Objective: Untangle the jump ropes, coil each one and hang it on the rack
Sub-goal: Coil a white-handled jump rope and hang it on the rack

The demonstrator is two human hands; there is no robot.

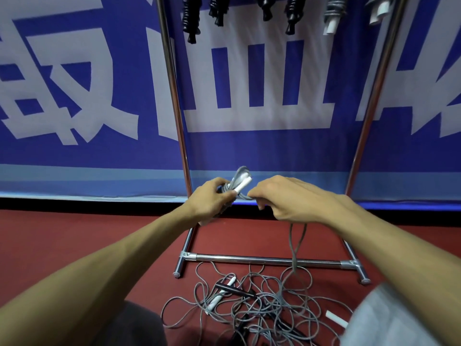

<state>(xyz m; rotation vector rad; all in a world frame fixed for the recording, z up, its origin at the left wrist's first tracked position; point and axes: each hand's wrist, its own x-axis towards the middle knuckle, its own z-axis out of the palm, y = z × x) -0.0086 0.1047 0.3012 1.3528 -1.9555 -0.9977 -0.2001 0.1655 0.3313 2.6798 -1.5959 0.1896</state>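
Clasping coiled grey rope point(238, 182) in left grip point(212, 199), pinching its loose strand point(294, 248) in right grip point(294, 198), tangled ropes point(262, 305) on floor point(74, 245) before rack point(249, 258)

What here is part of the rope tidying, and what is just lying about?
Part of the job: the left hand, the right hand, the grey rope coil they hold, the tangled ropes on the floor, the rack, the coiled ropes hanging at its top.
Just there: the blue banner, the red floor.
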